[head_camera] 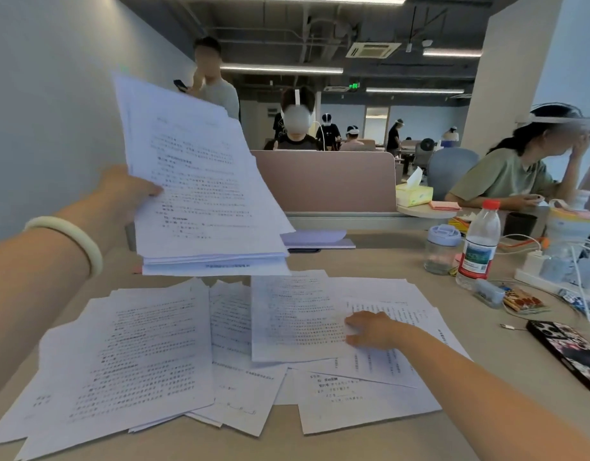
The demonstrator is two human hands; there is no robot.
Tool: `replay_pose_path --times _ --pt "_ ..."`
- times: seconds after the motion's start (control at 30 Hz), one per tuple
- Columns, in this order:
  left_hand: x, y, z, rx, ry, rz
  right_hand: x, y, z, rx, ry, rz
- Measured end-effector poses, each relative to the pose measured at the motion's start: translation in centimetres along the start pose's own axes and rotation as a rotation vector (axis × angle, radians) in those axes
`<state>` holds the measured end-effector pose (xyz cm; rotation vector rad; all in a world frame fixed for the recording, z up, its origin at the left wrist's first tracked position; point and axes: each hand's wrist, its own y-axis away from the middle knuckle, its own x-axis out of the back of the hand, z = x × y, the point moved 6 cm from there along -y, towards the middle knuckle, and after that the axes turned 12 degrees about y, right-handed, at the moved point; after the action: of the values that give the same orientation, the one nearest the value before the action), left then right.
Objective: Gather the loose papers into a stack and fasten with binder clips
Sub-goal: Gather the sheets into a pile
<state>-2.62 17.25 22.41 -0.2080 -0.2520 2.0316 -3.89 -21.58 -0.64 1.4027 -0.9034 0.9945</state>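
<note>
Left hand grips the stack, raised above the counter at its far-left side. Right hand, fingers flat and unclenched, presses the nearest loose sheet; the remaining sheets fan toward the near-left corner.

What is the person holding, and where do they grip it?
The left hand holds a bundle of papers in the air, gripped at its left edge. The right hand holds nothing; it rests on loose sheets on the table.
</note>
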Motion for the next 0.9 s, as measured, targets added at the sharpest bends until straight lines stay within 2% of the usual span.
replay_pose_path --times 0.1,0.17,0.27,0.4,0.47,0.53,0.67,0.9 --pt "-3.6 1.3 -4.9 0.130 -0.054 -0.093 1.9 -1.1 1.9 -0.097 -0.577 0.131" --pt "-6.8 2.8 -10.3 0.268 -0.079 -0.214 2.1 -1.6 2.9 -0.143 -0.891 0.130" --pt "-10.1 4.6 -17.7 0.463 -0.189 -0.302 1.7 -2.3 4.0 -0.182 -1.154 0.097" --pt "-12.2 5.7 -21.4 0.483 -0.589 -0.431 1.7 -2.9 3.2 -0.187 -1.176 0.006" --pt "-13.0 5.9 -21.4 0.461 -0.646 -0.479 2.2 -2.8 2.3 -0.156 -1.188 -0.028" --pt "-13.5 5.4 -22.0 0.449 -0.651 -0.525 2.2 -3.0 1.5 -0.130 -1.187 -0.073" --pt "-14.1 5.3 -22.2 0.539 -0.429 -0.608 1.8 -3.6 0.9 -0.149 -1.188 -0.102" --pt "-12.5 5.1 -23.9 0.664 -0.263 -0.568 1.5 -3.3 0.8 -0.127 -1.205 -0.122"
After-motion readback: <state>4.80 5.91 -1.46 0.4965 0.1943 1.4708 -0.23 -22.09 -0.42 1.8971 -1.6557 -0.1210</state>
